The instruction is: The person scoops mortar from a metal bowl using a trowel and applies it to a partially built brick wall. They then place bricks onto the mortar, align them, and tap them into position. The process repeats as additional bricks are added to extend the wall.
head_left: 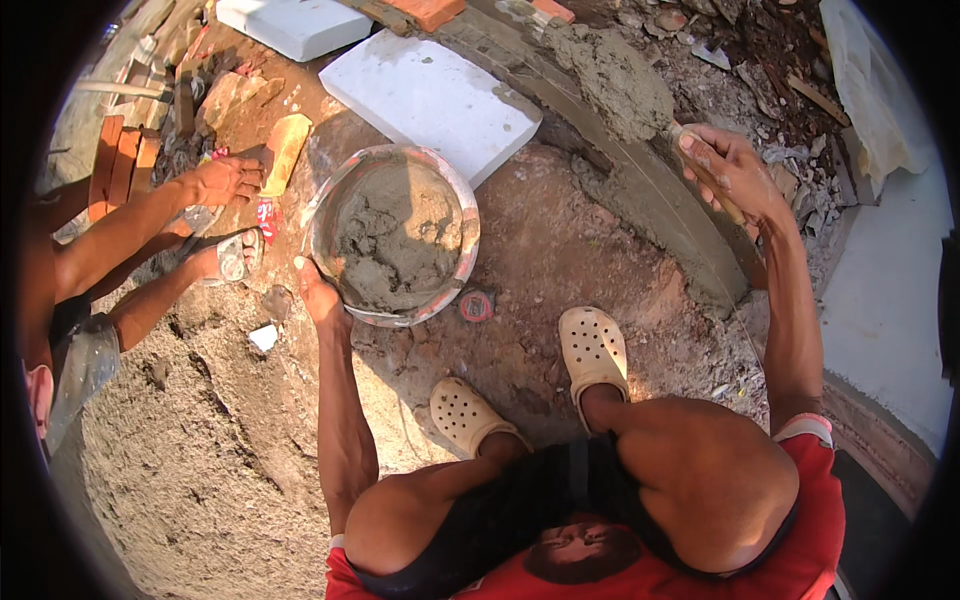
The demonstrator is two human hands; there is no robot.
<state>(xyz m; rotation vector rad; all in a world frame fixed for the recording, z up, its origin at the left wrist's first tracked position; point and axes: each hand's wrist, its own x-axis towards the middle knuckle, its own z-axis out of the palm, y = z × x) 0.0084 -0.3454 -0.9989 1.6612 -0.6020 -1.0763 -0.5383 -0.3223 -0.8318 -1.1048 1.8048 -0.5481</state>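
Note:
My left hand [318, 292] grips the rim of a round bucket [465, 225] holding wet grey mortar [385, 235]. My right hand [730, 175] is closed round the wooden handle of a trowel [728, 205], whose blade is covered by a heap of mortar [625, 90]. The trowel is raised over a long strip of wet mortar [690, 255], along which a thin string runs diagonally. A white block [425, 95] lies beyond the bucket, and a small round red-and-grey object [476, 305] sits beside it on the dirt.
A co-worker's hand [225, 180] is near a yellowish piece [285, 150] at left, their sandalled foot [240, 255] below. Red bricks [125, 170] stand behind them. Another white block [295, 25] lies at the top. Rubble [700, 40] and a pale slab [880, 300] line the right side.

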